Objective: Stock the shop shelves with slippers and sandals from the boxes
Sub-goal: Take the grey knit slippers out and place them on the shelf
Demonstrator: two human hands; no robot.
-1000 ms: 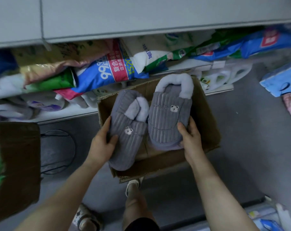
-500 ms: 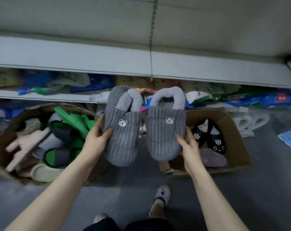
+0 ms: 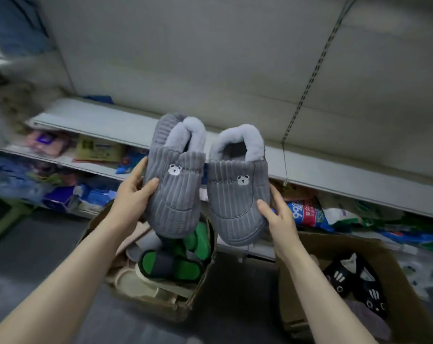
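Two grey ribbed slippers hang in the air side by side, the left slipper [image 3: 175,181] and the right slipper [image 3: 238,197], toes low and near the camera, fleecy openings up toward the shelf [image 3: 91,117]. Each has a small bear face stitched on top. The left hand [image 3: 131,198] grips the left slipper by its outer edge, thumb curled over the ribbed top and fingers behind it. The right hand [image 3: 278,216] grips the right slipper the same way, thumb lying on the upper near the toe. The pair almost touch along their inner sides.

Below them two open cardboard boxes stand on the dark floor [image 3: 32,247]. The left box [image 3: 161,310], under the left slipper, holds green sandals [image 3: 177,265] heaped with beige ones. The right box [image 3: 409,306], at the lower right, holds black slippers [image 3: 354,281] with white marks. Under the shelf board lies a row of plastic packets [image 3: 307,212] — blue, red and green — blurred toward the left side.
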